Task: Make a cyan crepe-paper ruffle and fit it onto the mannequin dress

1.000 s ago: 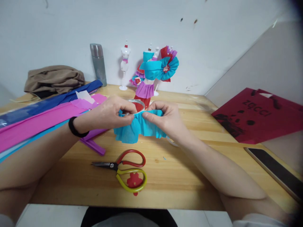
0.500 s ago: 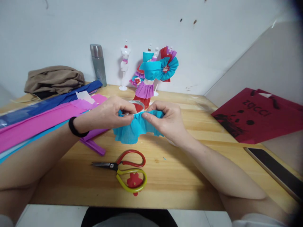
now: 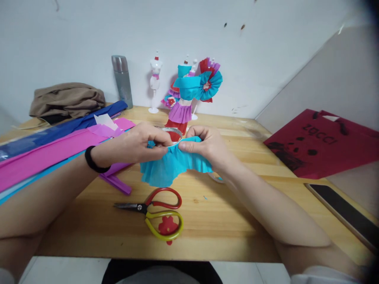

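Turquoise crepe paper (image 3: 166, 169), gathered into ruffles, hangs between my two hands above the table. Along its top edge runs a thin pale band (image 3: 180, 133) curved into a loop; what it is made of I cannot tell. My left hand (image 3: 139, 142), thumb and fingers pinched, grips the ruffle's left part at the band. With thumb against bent fingers, my right hand (image 3: 207, 146) pinches the paper's top edge at the band's right side. Below lie scissors (image 3: 148, 207) with one red and one yellow handle, over a red flower-shaped cutout (image 3: 168, 225).
Pink, purple and blue paper sheets (image 3: 59, 154) lie left, near a brown cloth (image 3: 68, 98) and a flask (image 3: 122, 81). Small mannequins (image 3: 155, 75), some in paper dresses (image 3: 181, 113), stand behind. At right are a red bag (image 3: 319, 144) and a phone (image 3: 343, 213).
The ruffled paper has swung lower and spread wider to the right under my right hand. Both hands keep their pinch, with slight shifts. A clear ring shows more beside my right wrist.
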